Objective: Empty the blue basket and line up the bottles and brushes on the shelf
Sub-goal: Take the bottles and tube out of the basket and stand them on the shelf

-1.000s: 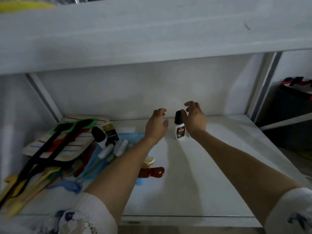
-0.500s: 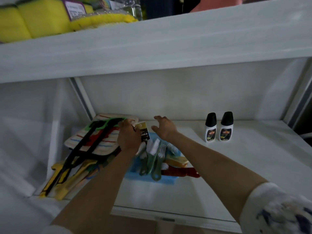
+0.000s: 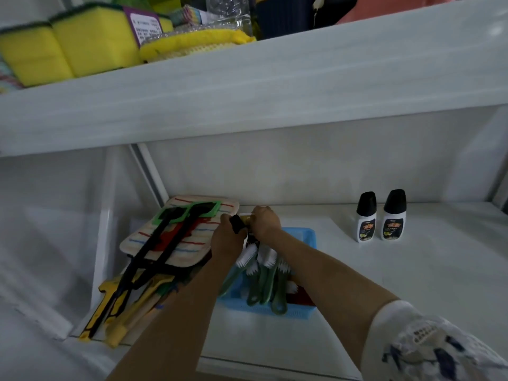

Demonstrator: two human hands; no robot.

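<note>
On shelf [image 3: 412,270], bottle [image 3: 237,224] seemingly gripped by left hand [image 3: 228,240].

My left hand [image 3: 229,240] and right hand [image 3: 265,225] cover the far end of the blue basket [image 3: 301,233], so whatever's in there beneath them is hidden; fingers curl round a black-capped thing [image 3: 237,224], prob. a bottle, but its body is out of sight and I can't tell which hand really grips it. My forearms cross over the brushes [image 3: 264,273], esp. the basket's left wall. Labels on the two bottles [image 3: 380,218] are too small to read. Both elbows cut off at the bottom edge. Sponges [image 3: 66,48] on the upper shelf [image 3: 275,78] run off the left and top edges.
</note>
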